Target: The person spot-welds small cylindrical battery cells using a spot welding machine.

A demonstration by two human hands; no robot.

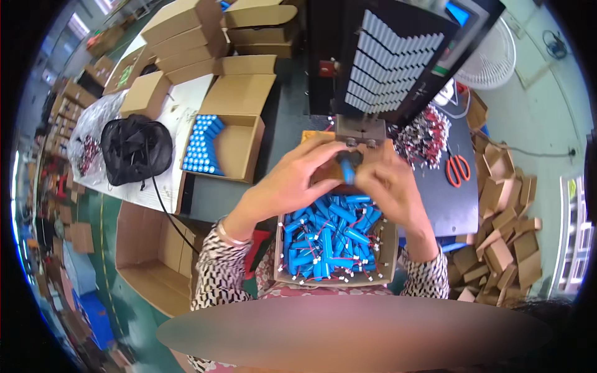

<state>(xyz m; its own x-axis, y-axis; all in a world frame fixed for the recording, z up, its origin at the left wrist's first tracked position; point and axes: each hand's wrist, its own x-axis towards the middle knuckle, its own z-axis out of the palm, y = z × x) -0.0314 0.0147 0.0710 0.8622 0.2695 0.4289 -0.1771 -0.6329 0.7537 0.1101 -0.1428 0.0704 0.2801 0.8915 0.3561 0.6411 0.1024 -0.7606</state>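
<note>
My left hand (292, 177) reaches in under the metal head (360, 129) of a black bench machine, thumb and fingers closed around a blue battery cell (348, 174). Close on the cell's other side is my right hand (393, 186), its fingers curled in a pinch and smeared by motion; what it pinches is hidden. A dark round part (352, 159) sits at the cell's far end, below the machine head. Beneath both hands, a cardboard box (390, 264) in front of me is filled with loose blue cells (329, 233) that carry thin red leads and small white connectors.
At left, an open carton (239, 146) holds upright blue cells (204, 144) beside a black bag (135, 149). On the right lie wired connectors (424, 137) and orange-handled scissors (458, 170). A fan (491, 56) stands behind; cardboard pieces (504, 242) are heaped at far right.
</note>
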